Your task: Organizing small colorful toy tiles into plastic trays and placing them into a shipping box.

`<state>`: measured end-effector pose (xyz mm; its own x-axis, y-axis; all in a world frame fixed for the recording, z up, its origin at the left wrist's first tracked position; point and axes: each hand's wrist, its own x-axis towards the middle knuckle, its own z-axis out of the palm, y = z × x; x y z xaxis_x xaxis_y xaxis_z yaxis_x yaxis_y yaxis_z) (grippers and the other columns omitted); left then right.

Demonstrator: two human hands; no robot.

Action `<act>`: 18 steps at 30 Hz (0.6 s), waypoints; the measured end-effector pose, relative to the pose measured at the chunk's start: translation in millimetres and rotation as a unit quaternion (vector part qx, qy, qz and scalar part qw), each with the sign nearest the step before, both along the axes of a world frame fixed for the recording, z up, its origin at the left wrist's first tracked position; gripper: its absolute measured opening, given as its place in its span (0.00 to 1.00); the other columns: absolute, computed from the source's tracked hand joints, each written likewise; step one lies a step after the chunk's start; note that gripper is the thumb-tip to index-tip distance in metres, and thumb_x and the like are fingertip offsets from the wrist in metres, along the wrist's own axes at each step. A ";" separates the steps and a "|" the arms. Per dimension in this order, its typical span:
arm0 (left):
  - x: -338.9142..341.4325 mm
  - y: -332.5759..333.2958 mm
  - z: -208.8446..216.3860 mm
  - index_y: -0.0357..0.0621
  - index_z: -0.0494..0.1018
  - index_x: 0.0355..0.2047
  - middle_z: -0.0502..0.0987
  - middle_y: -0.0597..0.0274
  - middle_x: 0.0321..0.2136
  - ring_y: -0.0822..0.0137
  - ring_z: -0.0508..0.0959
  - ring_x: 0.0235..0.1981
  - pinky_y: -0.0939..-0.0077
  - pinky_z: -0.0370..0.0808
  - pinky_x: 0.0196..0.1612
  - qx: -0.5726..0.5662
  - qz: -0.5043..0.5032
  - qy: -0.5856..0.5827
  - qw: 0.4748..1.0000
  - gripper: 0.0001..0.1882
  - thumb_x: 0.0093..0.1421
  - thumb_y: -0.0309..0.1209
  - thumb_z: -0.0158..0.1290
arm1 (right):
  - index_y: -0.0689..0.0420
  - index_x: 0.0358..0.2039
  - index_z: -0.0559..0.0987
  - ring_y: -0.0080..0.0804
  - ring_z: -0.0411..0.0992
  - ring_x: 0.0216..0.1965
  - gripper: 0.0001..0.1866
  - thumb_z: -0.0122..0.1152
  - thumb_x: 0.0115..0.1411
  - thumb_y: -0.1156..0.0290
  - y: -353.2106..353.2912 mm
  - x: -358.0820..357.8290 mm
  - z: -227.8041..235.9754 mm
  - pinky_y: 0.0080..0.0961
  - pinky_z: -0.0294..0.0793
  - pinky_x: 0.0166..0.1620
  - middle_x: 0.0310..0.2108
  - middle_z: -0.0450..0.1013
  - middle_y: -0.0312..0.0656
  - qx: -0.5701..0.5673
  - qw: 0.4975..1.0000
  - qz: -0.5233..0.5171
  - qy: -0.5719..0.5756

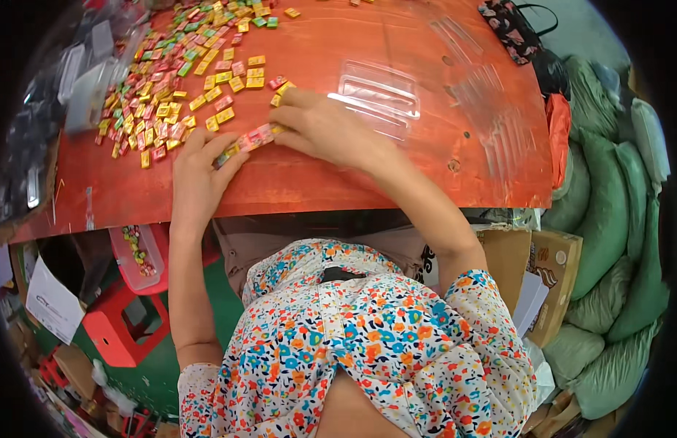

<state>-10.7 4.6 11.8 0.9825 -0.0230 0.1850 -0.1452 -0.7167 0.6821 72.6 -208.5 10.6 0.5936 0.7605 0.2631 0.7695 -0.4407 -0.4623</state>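
A short row of small, block-shaped wrapped candies (257, 137), pink and yellow, lies between my hands near the table's front edge. My left hand (198, 175) closes on the left end of this row, thumb on the near side. At its right end are the lower fingers of my right hand (327, 130), bent and partly covering it. The upper fingertips of that hand touch a yellow wrapped candy (282, 90) just beyond the row. A loose pile of yellow, pink, red and green candies (163, 109) spreads past my left hand.
Clear plastic trays (378, 98) lie on the orange-red table (280, 186), with more transparent trays (495, 120) at right. A dark patterned bag (510, 33) rests at the far right corner. Green sacks (608, 219) and a cardboard box (557, 281) stand right; a red stool (127, 325) stands lower left.
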 end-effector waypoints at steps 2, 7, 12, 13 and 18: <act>19.7 -13.5 3.9 0.40 0.79 0.39 0.73 0.57 0.30 0.60 0.75 0.30 0.70 0.72 0.34 0.006 -0.043 -0.038 0.998 0.14 0.52 0.32 0.63 | 0.58 0.42 0.79 0.44 0.74 0.40 0.14 0.63 0.57 0.65 -24.2 2.1 16.0 0.36 0.75 0.41 0.40 0.73 0.45 0.009 0.999 -0.045 0.010; 98.5 -76.0 -2.2 0.42 0.80 0.37 0.73 0.57 0.29 0.57 0.76 0.33 0.65 0.73 0.37 -0.002 -0.128 -0.078 0.989 0.14 0.53 0.36 0.62 | 0.57 0.42 0.80 0.39 0.74 0.37 0.14 0.65 0.56 0.66 -98.6 29.3 19.2 0.33 0.73 0.39 0.36 0.73 0.43 0.027 0.988 -0.148 -0.029; 150.9 -111.6 -19.4 0.43 0.79 0.40 0.72 0.57 0.29 0.56 0.76 0.31 0.64 0.72 0.36 0.028 -0.204 -0.139 0.969 0.16 0.53 0.37 0.62 | 0.51 0.46 0.81 0.33 0.70 0.33 0.17 0.66 0.55 0.67 -132.1 49.7 9.2 0.28 0.68 0.36 0.30 0.70 0.40 -0.009 0.967 -0.252 0.031; 155.9 -114.7 -24.2 0.43 0.79 0.40 0.72 0.57 0.29 0.56 0.76 0.31 0.64 0.72 0.36 0.028 -0.207 -0.138 0.968 0.16 0.53 0.37 0.62 | 0.51 0.46 0.81 0.33 0.70 0.33 0.17 0.66 0.55 0.67 -136.1 52.7 4.9 0.28 0.68 0.36 0.30 0.70 0.40 -0.008 0.966 -0.255 0.031; 154.1 -113.4 -27.6 0.42 0.78 0.42 0.76 0.56 0.36 0.56 0.77 0.37 0.65 0.73 0.41 0.037 -0.225 -0.074 0.971 0.17 0.55 0.37 0.61 | 0.53 0.47 0.80 0.33 0.71 0.32 0.17 0.66 0.55 0.69 -143.9 54.8 -9.5 0.27 0.70 0.36 0.34 0.73 0.40 0.031 0.965 -0.254 0.057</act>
<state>143.4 -108.8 -15.8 0.8324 -0.4623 0.3057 -0.5480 -0.6040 0.5787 127.4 -352.4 1.0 0.9132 0.3495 0.2094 0.4045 -0.7163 -0.5685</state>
